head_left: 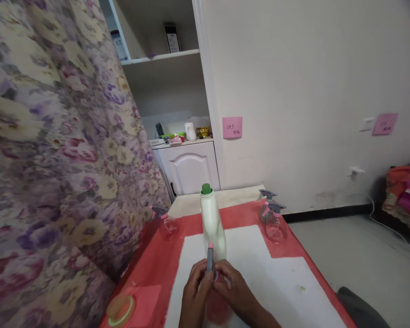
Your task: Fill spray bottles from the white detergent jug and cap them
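Observation:
Both my hands are closed around a pink clear spray bottle (217, 307) at the near edge of the table. My left hand (194, 291) grips its grey and pink spray head (210, 259), and my right hand (234, 289) wraps the neck from the right. Just behind them stands a tall white bottle (212, 225) with a green cap. Two more pink spray bottles (275, 223) stand at the far right of the table, and another pink spray bottle (167, 225) stands at the far left.
The table has a red cloth (150, 269) with a white sheet (276, 282) on it. A round orange and green lid (120, 310) lies near left. A floral curtain (54, 159) hangs at the left. A white cabinet (187, 166) and wall stand behind.

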Demonstrator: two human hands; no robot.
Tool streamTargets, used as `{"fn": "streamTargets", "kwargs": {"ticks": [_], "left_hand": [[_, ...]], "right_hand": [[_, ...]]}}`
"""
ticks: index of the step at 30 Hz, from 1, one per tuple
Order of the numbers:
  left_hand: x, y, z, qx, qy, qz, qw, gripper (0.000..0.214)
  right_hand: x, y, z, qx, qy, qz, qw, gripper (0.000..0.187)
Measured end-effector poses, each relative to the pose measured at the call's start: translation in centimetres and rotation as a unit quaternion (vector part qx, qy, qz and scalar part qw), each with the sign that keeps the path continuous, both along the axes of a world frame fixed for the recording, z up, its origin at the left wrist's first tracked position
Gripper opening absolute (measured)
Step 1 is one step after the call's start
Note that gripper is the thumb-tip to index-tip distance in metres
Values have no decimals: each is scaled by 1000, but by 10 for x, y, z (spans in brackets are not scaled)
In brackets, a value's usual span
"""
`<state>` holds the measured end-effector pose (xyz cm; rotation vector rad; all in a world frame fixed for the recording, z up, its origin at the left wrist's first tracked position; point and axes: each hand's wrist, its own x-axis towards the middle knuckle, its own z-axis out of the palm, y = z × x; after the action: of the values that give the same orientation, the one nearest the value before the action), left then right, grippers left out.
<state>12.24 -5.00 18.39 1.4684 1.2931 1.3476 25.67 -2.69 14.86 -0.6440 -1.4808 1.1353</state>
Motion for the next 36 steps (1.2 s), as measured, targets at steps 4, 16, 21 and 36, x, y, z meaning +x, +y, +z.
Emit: {"fn": "streamTargets", "kwargs": {"ticks": [4, 16, 21, 36], "left_hand": [[1, 0, 0, -7, 3, 3, 1000, 38], [2, 2, 3, -15, 7, 10, 1000, 40], [1, 3, -1, -15, 2, 10, 1000, 40], [0, 6, -15, -10, -13, 24, 1000, 40]], "right_hand": [[-10, -2, -1, -58, 37, -49, 996, 24], [-5, -1, -2, -26, 29, -14, 999, 22], [-12, 0, -7, -56, 40, -58, 996, 22], [-11, -5, -6, -26, 31, -42, 998, 21]]}}
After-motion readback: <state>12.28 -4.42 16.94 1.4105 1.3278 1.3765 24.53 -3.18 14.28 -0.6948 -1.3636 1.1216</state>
